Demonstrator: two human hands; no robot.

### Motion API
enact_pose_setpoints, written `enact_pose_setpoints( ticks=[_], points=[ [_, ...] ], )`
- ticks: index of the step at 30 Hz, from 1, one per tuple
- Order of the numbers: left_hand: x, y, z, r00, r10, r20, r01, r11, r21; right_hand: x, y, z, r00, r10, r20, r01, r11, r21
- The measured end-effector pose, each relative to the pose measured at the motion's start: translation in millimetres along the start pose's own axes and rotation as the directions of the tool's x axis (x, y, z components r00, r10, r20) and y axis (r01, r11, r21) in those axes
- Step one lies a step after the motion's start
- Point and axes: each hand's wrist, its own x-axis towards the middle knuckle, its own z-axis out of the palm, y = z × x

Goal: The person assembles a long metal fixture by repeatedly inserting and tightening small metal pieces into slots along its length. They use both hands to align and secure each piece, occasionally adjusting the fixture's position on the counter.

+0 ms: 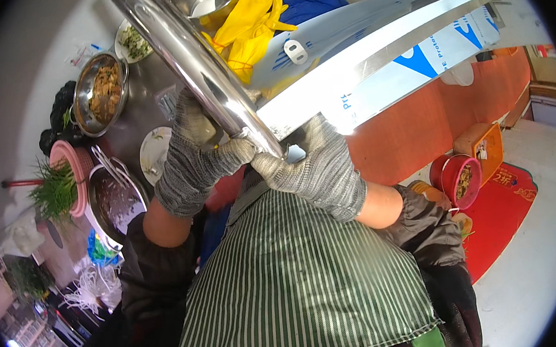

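Striped apron (pixel 301 278) lower centre; above it, mid-frame, left hand (pixel 199 154) in grey glove, fingers curled round the lower end of the shiny metal tube (pixel 190 61) — tube slants from upper left to centre. Right hand (pixel 321 169), also gloved, bent fingers at film-covered panel (pixel 384 90), thumb by tube end — can't tell how tightly closed. Farther, yellow gloves (pixel 247 22) top centre.

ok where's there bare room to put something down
The pale floor beside the red mat is bare, as is much of the reddish surface between the film-covered strip and the red basin. A small patch of metal table shows between the steel tube and the food bowl. Crowded: around the yellow gloves and the pink basket.
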Motion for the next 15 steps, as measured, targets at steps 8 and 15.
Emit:
enact_pose_setpoints(
  ticks=[8,15],
  points=[
    [0.8,7.7,-1.3,0.957,-0.262,0.122,0.281,0.743,-0.607,-1.0,-2.2,4.4,0.995,0.092,0.043,-0.1,0.969,0.226],
    [8.2,-2.5,-2.4,0.983,-0.108,0.148,0.175,0.798,-0.577,4.2,2.5,3.4,0.995,0.085,0.059,-0.092,0.987,0.133]
  ],
)
